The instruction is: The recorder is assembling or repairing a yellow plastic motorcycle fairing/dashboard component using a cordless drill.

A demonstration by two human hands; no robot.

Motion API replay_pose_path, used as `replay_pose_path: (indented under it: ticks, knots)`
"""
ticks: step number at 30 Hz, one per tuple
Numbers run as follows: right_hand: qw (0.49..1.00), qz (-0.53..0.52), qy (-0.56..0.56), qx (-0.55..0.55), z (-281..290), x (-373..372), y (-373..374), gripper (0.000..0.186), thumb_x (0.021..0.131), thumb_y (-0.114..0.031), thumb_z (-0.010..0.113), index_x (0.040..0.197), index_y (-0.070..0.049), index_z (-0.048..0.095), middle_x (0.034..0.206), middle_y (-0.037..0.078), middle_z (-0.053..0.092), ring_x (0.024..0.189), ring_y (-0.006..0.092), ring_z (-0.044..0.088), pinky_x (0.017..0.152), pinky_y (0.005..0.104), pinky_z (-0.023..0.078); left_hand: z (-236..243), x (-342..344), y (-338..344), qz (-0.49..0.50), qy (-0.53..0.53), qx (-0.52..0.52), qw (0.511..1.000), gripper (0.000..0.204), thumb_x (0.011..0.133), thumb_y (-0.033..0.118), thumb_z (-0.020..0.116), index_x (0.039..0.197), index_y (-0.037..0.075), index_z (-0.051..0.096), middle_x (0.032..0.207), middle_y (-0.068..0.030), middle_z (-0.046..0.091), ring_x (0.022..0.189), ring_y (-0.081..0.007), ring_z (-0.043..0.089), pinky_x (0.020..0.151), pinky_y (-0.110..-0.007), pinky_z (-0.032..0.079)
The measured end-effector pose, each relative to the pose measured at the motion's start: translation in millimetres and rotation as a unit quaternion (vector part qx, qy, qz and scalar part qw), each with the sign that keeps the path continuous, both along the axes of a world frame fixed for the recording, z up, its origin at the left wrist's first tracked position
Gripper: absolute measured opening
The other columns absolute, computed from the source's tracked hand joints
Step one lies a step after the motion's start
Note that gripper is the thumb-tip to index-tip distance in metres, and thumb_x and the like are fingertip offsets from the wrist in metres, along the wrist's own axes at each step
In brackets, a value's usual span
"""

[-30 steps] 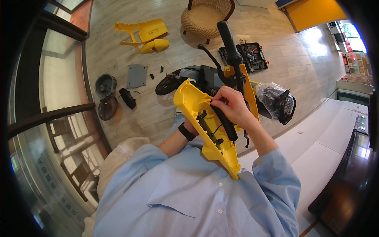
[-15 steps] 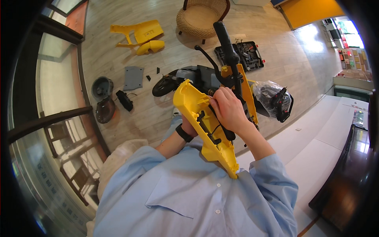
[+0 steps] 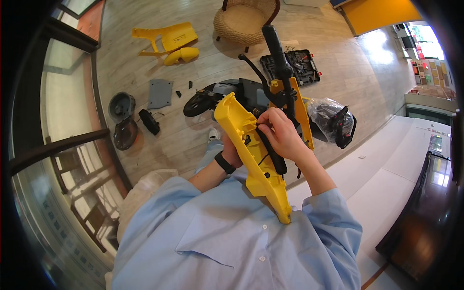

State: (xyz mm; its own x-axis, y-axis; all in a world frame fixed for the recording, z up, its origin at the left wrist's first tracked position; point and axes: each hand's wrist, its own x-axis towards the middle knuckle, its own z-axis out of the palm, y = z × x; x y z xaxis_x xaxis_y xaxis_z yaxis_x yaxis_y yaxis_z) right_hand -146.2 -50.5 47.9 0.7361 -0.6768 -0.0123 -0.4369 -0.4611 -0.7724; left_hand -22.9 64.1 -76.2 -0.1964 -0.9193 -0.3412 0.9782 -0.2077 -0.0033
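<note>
A long yellow plastic panel [image 3: 263, 187] stands tilted in front of my chest, its hollow inner side toward me. My left hand [image 3: 231, 151] is closed round its left edge, with the fingers hidden behind it. My right hand [image 3: 281, 136] has its fingers bent together at the upper end of a long black bar-shaped part [image 3: 273, 157], which lies along the panel's inside. A thin black cable [image 3: 263, 159] and small black fittings show beside that part. Just beyond stands a handlebar with a black grip [image 3: 277, 50] and a brake lever [image 3: 254, 70], close to my right hand.
Behind the panel is a partly dismantled scooter with a black wheel [image 3: 197, 104]. Yellow covers [image 3: 180, 37], a grey plate [image 3: 160, 94], a grey round tub [image 3: 121, 107] and an open tool case [image 3: 303, 66] lie on the floor. A plastic-wrapped part [image 3: 327, 116] sits right. A wicker chair [image 3: 244, 21] stands beyond.
The black bar-shaped part has shifted against the panel and more of its length shows. My right hand has turned slightly; my left hand keeps its hold. The view has moved a little.
</note>
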Motion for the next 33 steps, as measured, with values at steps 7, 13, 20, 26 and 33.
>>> replay_pose_path:
  ticks: [7,13,20,26,33]
  knots:
    - [0.994,-0.006,0.04,-0.098,2,2,1,0.011,0.091,-0.009,0.065,0.093,-0.001,0.057,0.088,0.014,0.055,0.087,0.0342,0.056,0.077,0.04,0.047,-11,-1,1,0.012,-0.001,-0.043,0.999,0.062,0.099,0.058,0.041,0.135,0.009,0.051,0.128,-0.0098,0.062,0.114,-0.0251,0.062,0.1,-0.042,0.05]
    - [0.991,0.029,0.053,-0.12,4,1,0,0.01,0.091,-0.01,0.065,0.094,-0.004,0.057,0.092,0.013,0.057,0.092,0.0329,0.056,0.083,0.0403,0.048,-9,-1,4,0.001,-0.012,-0.022,1.0,0.064,0.098,0.061,0.04,0.135,0.009,0.051,0.128,-0.0099,0.062,0.114,-0.025,0.062,0.1,-0.041,0.05]
    - [1.0,0.016,0.021,0.009,9,0,-1,0.012,0.089,-0.009,0.067,0.097,-0.003,0.061,0.096,0.012,0.059,0.096,0.0327,0.057,0.084,0.0389,0.049,-22,-2,4,-0.003,0.01,-0.022,1.0,0.07,0.097,0.066,0.037,0.136,0.01,0.051,0.129,-0.0101,0.061,0.116,-0.0256,0.061,0.101,-0.042,0.049]
    - [0.997,0.004,0.033,-0.077,4,-5,-1,0.011,0.087,-0.006,0.069,0.096,-0.001,0.063,0.094,0.012,0.059,0.086,0.0297,0.06,0.077,0.0365,0.051,-41,-7,6,-0.025,0.037,-0.004,0.999,0.079,0.093,0.074,0.034,0.139,0.012,0.05,0.132,-0.0105,0.06,0.119,-0.027,0.06,0.102,-0.043,0.048]
    - [0.987,0.095,0.022,-0.13,9,-3,-15,0.015,0.084,-0.005,0.071,0.097,-0.003,0.063,0.095,0.009,0.06,0.094,0.0277,0.059,0.081,0.0364,0.052,-48,-6,10,-0.024,0.02,-0.033,0.999,0.079,0.093,0.074,0.034,0.14,0.011,0.048,0.136,-0.0113,0.058,0.121,-0.0281,0.059,0.103,-0.044,0.048]
